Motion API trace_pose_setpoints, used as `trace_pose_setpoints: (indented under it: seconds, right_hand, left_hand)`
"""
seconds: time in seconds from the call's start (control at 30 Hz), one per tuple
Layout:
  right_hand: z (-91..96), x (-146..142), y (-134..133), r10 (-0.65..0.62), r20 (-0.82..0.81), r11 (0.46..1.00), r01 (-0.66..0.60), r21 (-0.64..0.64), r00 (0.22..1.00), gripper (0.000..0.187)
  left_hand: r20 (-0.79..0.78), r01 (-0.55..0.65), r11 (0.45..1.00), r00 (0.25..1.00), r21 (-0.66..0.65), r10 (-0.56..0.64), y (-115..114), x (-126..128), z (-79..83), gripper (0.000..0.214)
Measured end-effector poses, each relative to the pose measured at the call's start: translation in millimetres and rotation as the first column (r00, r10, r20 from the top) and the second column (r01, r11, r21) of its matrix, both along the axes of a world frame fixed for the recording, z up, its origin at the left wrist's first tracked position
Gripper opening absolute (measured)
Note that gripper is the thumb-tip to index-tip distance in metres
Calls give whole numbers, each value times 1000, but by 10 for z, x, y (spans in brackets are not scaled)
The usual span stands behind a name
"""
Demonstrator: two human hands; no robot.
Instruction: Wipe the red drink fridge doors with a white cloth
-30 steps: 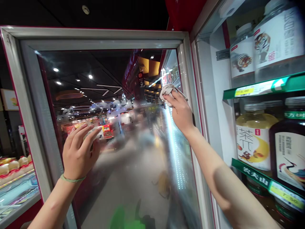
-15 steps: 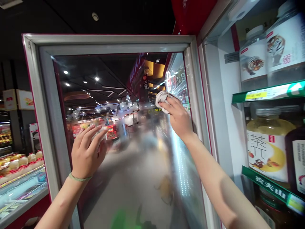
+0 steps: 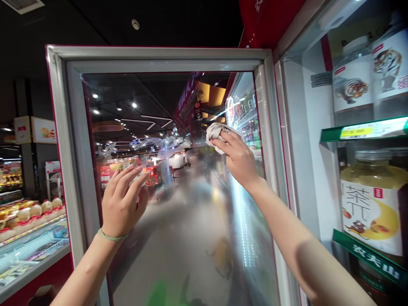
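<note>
A crumpled whitish cloth [image 3: 216, 134] is pressed to the upper right part of the glass door [image 3: 178, 238]. My right hand [image 3: 240, 159] is closed over it, fingers bent on its folds. On the left side of the same pane, my left hand [image 3: 124, 199] has its fingers apart and holds nothing; whether its fingertips touch the glass I cannot tell. A thin green band [image 3: 112, 236] circles the left wrist. The pane looks smeared and hazy, mostly in its middle and lower part.
A grey metal frame [image 3: 165, 53] surrounds the pane. To the right, the open refrigerator holds bottles with tiger labels [image 3: 353, 91] and a large tea bottle [image 3: 371, 212] on green-edged shelves. At the left stands a display case [image 3: 35, 255] with jars [image 3: 35, 210].
The view has turned slightly left, so the door and shelves sit farther right. Against the pane, the right hand and cloth have slid a little left. The left hand stays near the same spot.
</note>
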State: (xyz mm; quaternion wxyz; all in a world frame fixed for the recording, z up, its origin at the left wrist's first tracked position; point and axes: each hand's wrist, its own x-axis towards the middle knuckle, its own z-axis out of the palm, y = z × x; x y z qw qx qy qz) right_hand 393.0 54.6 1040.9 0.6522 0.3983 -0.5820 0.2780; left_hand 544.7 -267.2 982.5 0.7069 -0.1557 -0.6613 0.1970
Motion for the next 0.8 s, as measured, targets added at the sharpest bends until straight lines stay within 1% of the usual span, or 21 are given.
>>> trace_pose_setpoints:
  seconds: [0.1, 0.13, 0.23, 0.27, 0.37, 0.47, 0.53, 0.6, 0.7, 0.73, 0.8]
  right_hand:
    - [30, -1, -33, 16, -8, 999, -17, -48, 1000, 59]
    - [43, -3, -40, 19, -13, 999, -20, -46, 1000, 59]
    - [80, -9, -52, 2, -25, 999, -1, 44, 1000, 59]
    - [88, -10, -55, -6, -28, 999, 7, 48, 1000, 59]
    - [102, -5, -70, -20, -30, 1000, 20, 5, 999, 59]
    - [105, 6, -86, -34, -34, 996, 36, 82, 999, 60]
    - [106, 14, -96, -35, -40, 997, 38, 74, 999, 62]
    - [108, 21, -111, -40, -53, 998, 42, 45, 998, 61]
    - [111, 29, -150, -70, -77, 992, 77, 98, 995, 61]
    - [113, 33, -166, -77, -83, 992, 85, 95, 994, 61]
    - [120, 44, -203, -84, -87, 995, 88, 40, 993, 62]
  left_hand:
    - [-6, 5, 1000, 1000, 1, -5, -4, 0, 0, 62]
    - [-6, 5, 1000, 1000, -1, -5, -4, 1, 1, 62]
    - [-4, 7, 1000, 1000, -12, -7, 0, 0, 6, 62]
    - [-3, 6, 1000, 1000, -16, -6, 1, 0, 6, 61]
    - [-6, -1, 1000, 1000, -18, 1, -5, -2, 5, 60]
    - [-8, -4, 1000, 1000, -12, 4, -11, -5, 2, 60]
    - [-8, -9, 1000, 1000, -4, 9, -1, -5, 5, 61]
    - [-11, -24, 1000, 1000, 10, 24, 31, -1, 15, 60]
    - [-12, -50, 998, 999, 36, 51, 133, -5, 49, 58]
    - [-7, -52, 998, 999, 42, 52, 183, -16, 68, 57]
    - [9, -36, 998, 999, 41, 36, 301, -65, 115, 55]
